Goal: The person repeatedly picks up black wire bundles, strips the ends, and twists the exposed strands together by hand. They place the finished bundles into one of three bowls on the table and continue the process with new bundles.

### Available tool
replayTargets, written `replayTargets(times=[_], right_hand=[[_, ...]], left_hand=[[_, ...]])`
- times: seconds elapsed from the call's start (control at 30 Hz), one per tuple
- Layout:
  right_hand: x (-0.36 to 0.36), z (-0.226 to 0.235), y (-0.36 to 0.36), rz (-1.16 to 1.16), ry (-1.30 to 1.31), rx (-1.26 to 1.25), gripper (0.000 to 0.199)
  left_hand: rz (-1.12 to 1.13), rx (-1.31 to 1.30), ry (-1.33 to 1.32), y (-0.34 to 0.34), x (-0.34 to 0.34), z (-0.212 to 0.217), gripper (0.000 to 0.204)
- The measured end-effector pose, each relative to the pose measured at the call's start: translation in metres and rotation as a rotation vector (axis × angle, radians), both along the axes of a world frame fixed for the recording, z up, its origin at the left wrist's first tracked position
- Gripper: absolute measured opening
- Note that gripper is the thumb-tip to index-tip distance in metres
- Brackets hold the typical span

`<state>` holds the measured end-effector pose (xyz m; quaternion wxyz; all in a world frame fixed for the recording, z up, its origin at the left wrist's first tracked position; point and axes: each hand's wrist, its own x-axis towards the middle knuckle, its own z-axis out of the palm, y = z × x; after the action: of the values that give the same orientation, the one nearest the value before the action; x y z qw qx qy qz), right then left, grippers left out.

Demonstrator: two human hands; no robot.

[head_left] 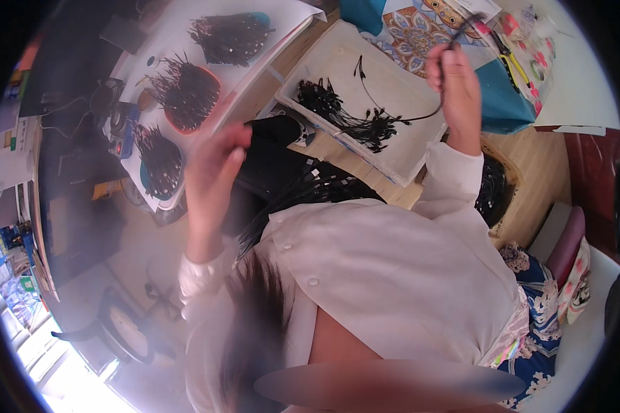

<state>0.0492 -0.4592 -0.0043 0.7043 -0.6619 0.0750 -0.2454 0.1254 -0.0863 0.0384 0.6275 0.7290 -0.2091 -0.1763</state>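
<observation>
My right hand [457, 86] is raised over the far right of a white plastic bin [375, 51], its fingers closed on a thin black cable [439, 107]. One end of the cable sticks up past the fingers; the rest droops toward the heap of black cables [320, 100] in the bin. To the left, my left hand [215, 165] hovers near the white table's edge, thumb and fingers apart, with nothing visible in it. Across my lap lies a bundle of black cables [317, 182] with pale tips.
On the white table [282, 20] at the left stand bundles of black cables [186, 96] in red and blue trays. Behind the bin are a patterned mat [420, 34], yellow-handled pliers [511, 62] and a teal cloth [499, 100]. A container of black cables [490, 189] sits at my right.
</observation>
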Motion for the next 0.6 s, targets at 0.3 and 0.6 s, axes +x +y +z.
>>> replayTargets(times=[0.3, 0.6], right_hand=[[0.131, -0.32, 0.029, 0.264, 0.937, -0.362, 0.045], [0.176, -0.225, 0.128, 0.713, 0.629, -0.806, 0.026]], left_hand=[[0.35, 0.177, 0.372, 0.09, -0.065, -0.058, 0.026], [0.711, 0.507, -0.157, 0.132, -0.026, -0.045, 0.018]])
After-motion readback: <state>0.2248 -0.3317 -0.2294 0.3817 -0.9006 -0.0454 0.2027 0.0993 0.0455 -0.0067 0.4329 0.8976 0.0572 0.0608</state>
